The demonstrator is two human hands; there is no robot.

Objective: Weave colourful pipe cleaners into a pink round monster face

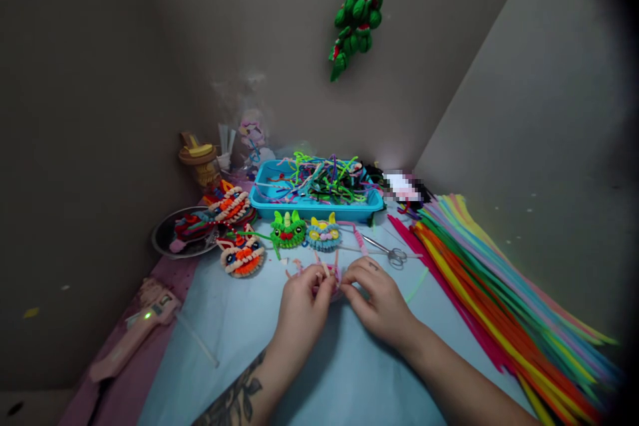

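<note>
Near the middle of the blue table cover, my left hand [305,299] is closed around a small pink and white piece made of pipe cleaners [338,273]. Several loose ends stick up from that piece, and my fingers hide much of it. At its right side my right hand [377,299] pinches with thumb and fingertips; what lies between them is too small to make out. Just beyond my hands sit a green pipe-cleaner lion head [288,231] and a blue and yellow one [323,234]. An orange and cream lion head [243,254] lies farther left.
A blue tray [319,213] holds tangled pipe cleaner scraps. Scissors [396,256] lie right of centre. Long coloured pipe cleaners [499,293] cover the right side. At left are a glue gun [137,333], a metal bowl [162,239] and a lidded cup [200,160]. Green ornaments [358,13] hang above.
</note>
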